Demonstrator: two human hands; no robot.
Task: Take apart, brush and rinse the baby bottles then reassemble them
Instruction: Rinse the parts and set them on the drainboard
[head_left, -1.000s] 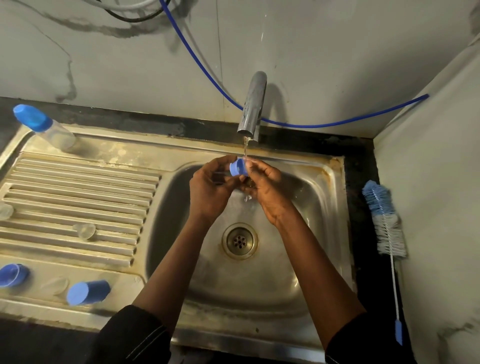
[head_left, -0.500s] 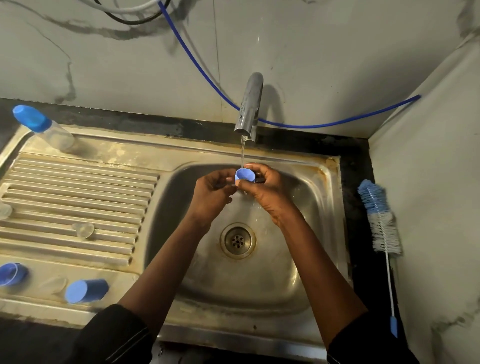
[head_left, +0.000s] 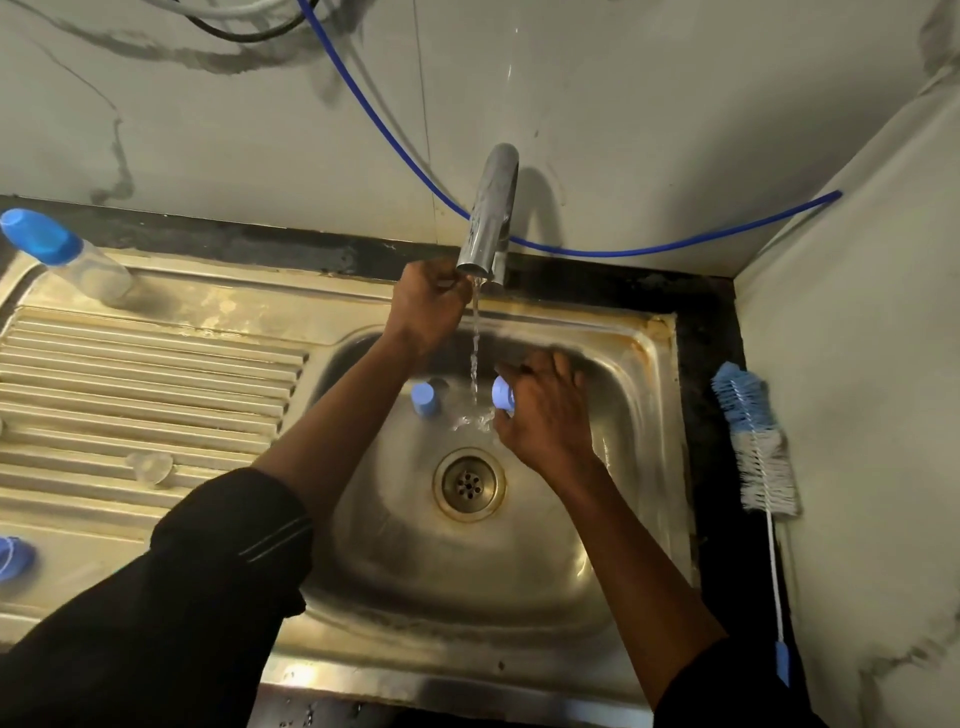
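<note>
Both hands were close together under the water a moment ago; now they have split up. My left hand (head_left: 428, 306) has gone up to the tap (head_left: 488, 208), with its fingers curled by the tap's mouth (I can't tell if they hold it; maybe I mean to turn the water off). My right hand (head_left: 545, 415) is low in the sink (head_left: 649, 364). It pinches the blue cap (head_left: 503, 397) with its fingertips, and the other fingers are spread out. I hold the cap just beside the water stream (head_left: 474, 353), so drips fall into the bowl. A second cap (head_left: 425, 399) stands on the sink floor, near the water too. The bottle (head_left: 78, 260) waits far off at the back left corner. The brush (head_left: 753, 441) lies on the right ledge, out of the wet.
</note>
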